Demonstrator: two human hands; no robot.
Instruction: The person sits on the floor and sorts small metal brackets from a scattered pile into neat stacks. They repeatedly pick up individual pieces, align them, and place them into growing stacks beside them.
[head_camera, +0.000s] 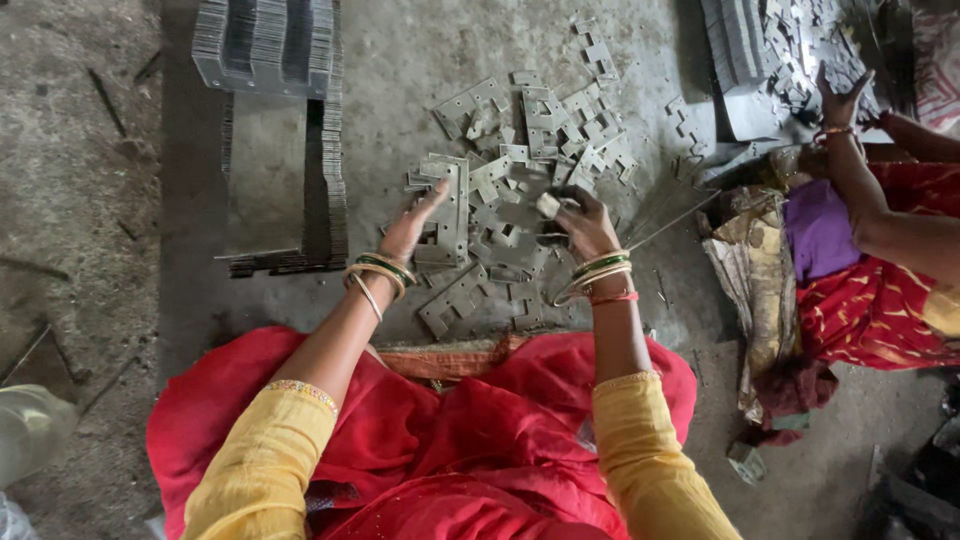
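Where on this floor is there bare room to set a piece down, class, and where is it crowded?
Bare floor lies between the stacked plates and the loose pile of notched plates. Another free patch sits between two edge-on plate rows. It is crowded around the left hand and right hand.

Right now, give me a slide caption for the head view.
Left hand on a hinge plate, right hand holding a small metal piece over the pile.
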